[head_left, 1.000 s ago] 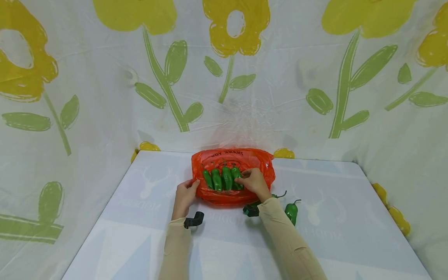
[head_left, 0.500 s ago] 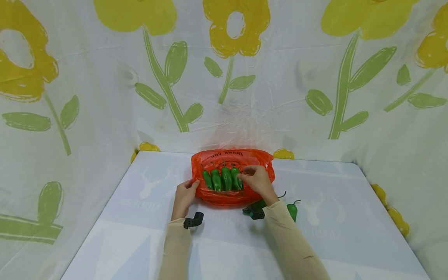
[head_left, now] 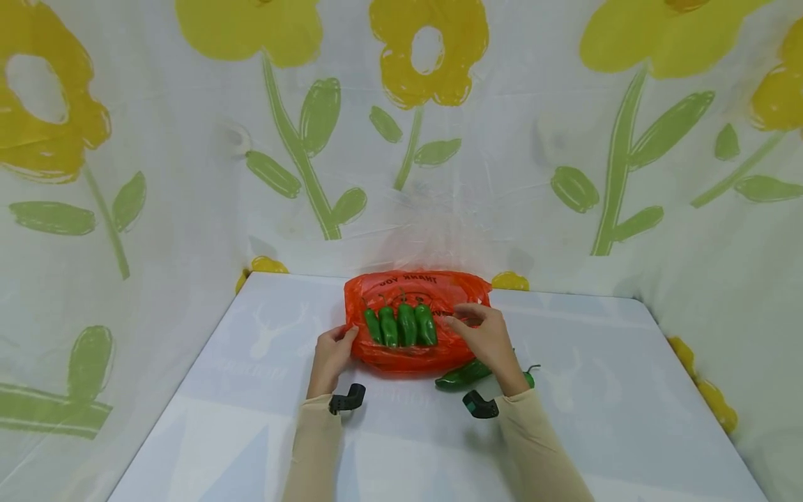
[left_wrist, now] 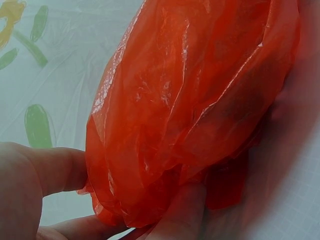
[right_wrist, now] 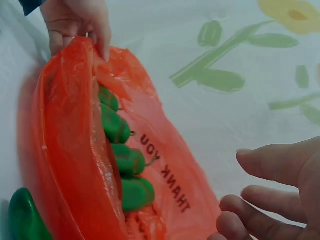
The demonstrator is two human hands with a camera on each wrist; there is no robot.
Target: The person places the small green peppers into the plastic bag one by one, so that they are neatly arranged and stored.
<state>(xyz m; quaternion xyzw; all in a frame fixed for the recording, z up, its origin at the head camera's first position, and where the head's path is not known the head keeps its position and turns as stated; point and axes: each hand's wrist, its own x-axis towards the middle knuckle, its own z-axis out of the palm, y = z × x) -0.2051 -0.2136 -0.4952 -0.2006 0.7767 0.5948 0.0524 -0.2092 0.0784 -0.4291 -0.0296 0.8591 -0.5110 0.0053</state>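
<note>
A red plastic bag (head_left: 401,360) lies at the back of the table with its mouth held open and mirrored "THANK YOU" print inside. Several green peppers (head_left: 407,325) stand side by side in it, stems toward the back. My left hand (head_left: 329,357) pinches the bag's left edge; in the left wrist view, thumb and fingers hold the crumpled red film (left_wrist: 150,110). At the bag's right side, my right hand (head_left: 492,340) has loosely bent, parted fingers with nothing between them. Below that hand a long green pepper (head_left: 463,376) lies on the table, partly hidden by the wrist.
Another green pepper (head_left: 530,379) is mostly hidden behind the right wrist. The white table (head_left: 238,390) has pale printed deer heads. A flowered curtain (head_left: 489,209) hangs along its back and sides. Each wrist wears a black camera (head_left: 479,404).
My right hand has drawn back to the right, away from the rightmost pepper in the bag, and its fingers have spread. The left hand stays on the bag's edge.
</note>
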